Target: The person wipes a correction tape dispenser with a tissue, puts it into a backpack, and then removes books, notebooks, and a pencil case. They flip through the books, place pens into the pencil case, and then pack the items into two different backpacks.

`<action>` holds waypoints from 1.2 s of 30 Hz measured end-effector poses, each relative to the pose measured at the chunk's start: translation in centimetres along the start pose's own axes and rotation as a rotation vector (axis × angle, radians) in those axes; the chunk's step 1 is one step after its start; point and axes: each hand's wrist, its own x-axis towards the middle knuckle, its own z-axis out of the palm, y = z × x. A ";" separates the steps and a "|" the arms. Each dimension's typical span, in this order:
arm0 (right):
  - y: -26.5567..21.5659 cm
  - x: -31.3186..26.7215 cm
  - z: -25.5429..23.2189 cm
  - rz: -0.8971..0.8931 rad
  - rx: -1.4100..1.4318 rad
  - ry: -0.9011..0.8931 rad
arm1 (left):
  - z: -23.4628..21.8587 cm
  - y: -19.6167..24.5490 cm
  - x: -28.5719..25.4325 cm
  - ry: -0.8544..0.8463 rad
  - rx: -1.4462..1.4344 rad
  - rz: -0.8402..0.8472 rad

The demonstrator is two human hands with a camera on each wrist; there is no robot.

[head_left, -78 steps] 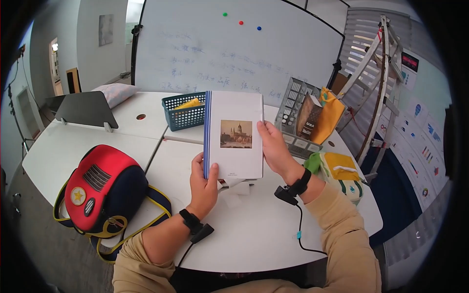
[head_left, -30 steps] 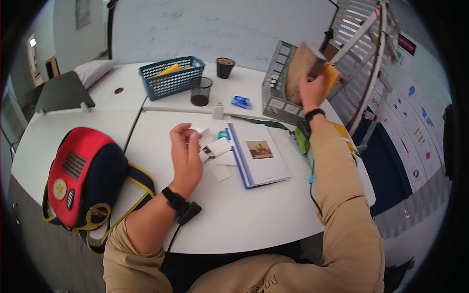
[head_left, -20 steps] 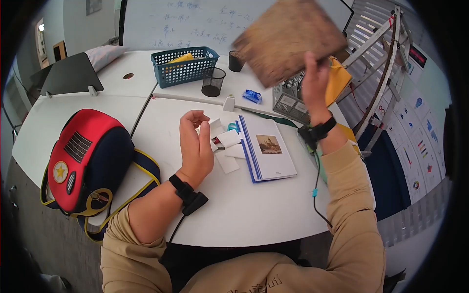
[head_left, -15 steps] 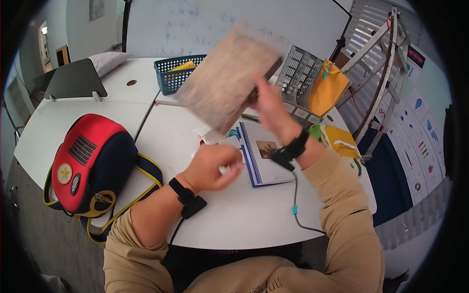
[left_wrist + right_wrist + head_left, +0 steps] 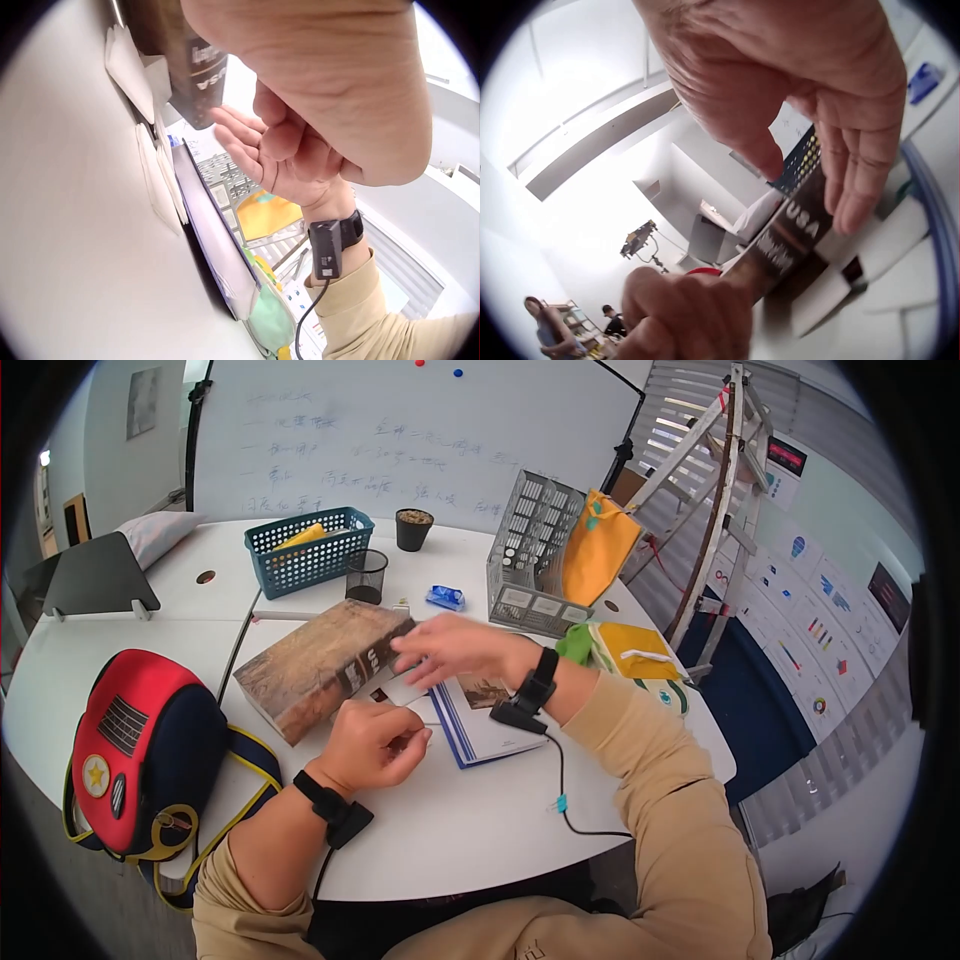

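A thick brown box-like book marked USA (image 5: 320, 660) lies tilted over white papers (image 5: 400, 690), left of the white book with blue edging (image 5: 480, 725). My right hand (image 5: 470, 650) is at its spine end, fingers extended and thumb apart; in the right wrist view the hand (image 5: 810, 97) shows no grip on the spine (image 5: 791, 232). My left hand (image 5: 365, 745) is just below the brown book's near edge, fingers curled with nothing visible in them. The left wrist view shows the right fingertips (image 5: 225, 124) beside the book's end (image 5: 199, 82).
Behind are a teal basket (image 5: 310, 555), a black mesh cup (image 5: 367, 575), a small plant pot (image 5: 413, 530) and a blue packet (image 5: 445, 597). A grey rack (image 5: 535, 550) with a yellow bag (image 5: 600, 545) stands right, a red backpack (image 5: 150, 750) left.
The brown book has come out of the grey rack and moved left and down over the papers. My right hand has let go of it. My left hand's fingers have curled.
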 end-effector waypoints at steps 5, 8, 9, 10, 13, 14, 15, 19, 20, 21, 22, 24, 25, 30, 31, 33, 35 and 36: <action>4.3 4.4 -17.8 -0.658 -0.094 1.230 | 0.4 0.0 0.0 0.040 -0.047 -0.036; 6.2 1.8 -30.3 -0.369 -0.621 2.135 | 0.3 -0.1 0.0 0.032 -0.048 -0.042; 6.6 0.8 -31.8 -0.265 -0.485 2.150 | 0.4 -0.1 0.0 0.027 -0.043 -0.041; 6.9 -0.2 -33.2 -0.157 -0.351 2.153 | 0.3 -0.1 0.0 0.024 -0.037 -0.040; 8.1 -2.4 -34.5 -0.087 -0.134 1.802 | 0.2 0.1 0.0 0.020 -0.051 -0.081; 8.9 -3.4 -35.2 -0.132 -0.169 1.697 | 0.3 0.1 0.0 0.025 -0.055 -0.102; 9.6 -4.0 -36.1 -0.176 -0.202 1.592 | 0.4 0.1 -0.1 0.027 -0.057 -0.118; 9.5 -4.2 -37.7 -0.209 -0.244 1.666 | 0.5 0.0 -0.1 0.036 -0.052 -0.139; 9.2 -4.0 -37.9 -0.311 -0.350 1.750 | 0.5 -0.1 -0.2 0.041 -0.049 -0.137; 8.3 -4.3 -37.5 -0.414 -0.458 1.829 | 0.6 -0.2 -0.2 0.051 -0.047 -0.137; 7.1 -4.9 -36.9 -0.517 -0.570 1.903 | 0.7 -0.3 -0.2 0.061 -0.047 -0.137; 4.3 -6.6 -35.0 -0.662 -0.575 1.906 | 0.7 -0.4 -0.3 0.073 -0.040 -0.135; 2.2 -7.9 -32.9 -0.696 -0.470 1.835 | 0.7 -0.5 -0.3 0.073 -0.035 -0.134; -4.9 -11.7 -26.1 -1.016 -0.240 1.507 | 1.1 -0.6 -0.4 0.097 -0.036 -0.155; -6.4 -12.8 -23.2 -1.063 -0.204 1.427 | 1.1 -0.6 -0.4 0.098 -0.045 -0.174; -7.9 -14.3 -20.4 -1.097 -0.130 1.300 | 1.2 -0.7 -0.5 0.106 -0.055 -0.201; -8.6 -15.3 -19.3 -1.069 -0.056 1.207 | 1.3 -0.8 -0.5 0.118 -0.058 -0.217; -9.1 -16.0 -18.2 -1.020 -0.032 1.130 | 1.3 -0.7 -0.5 0.114 -0.052 -0.238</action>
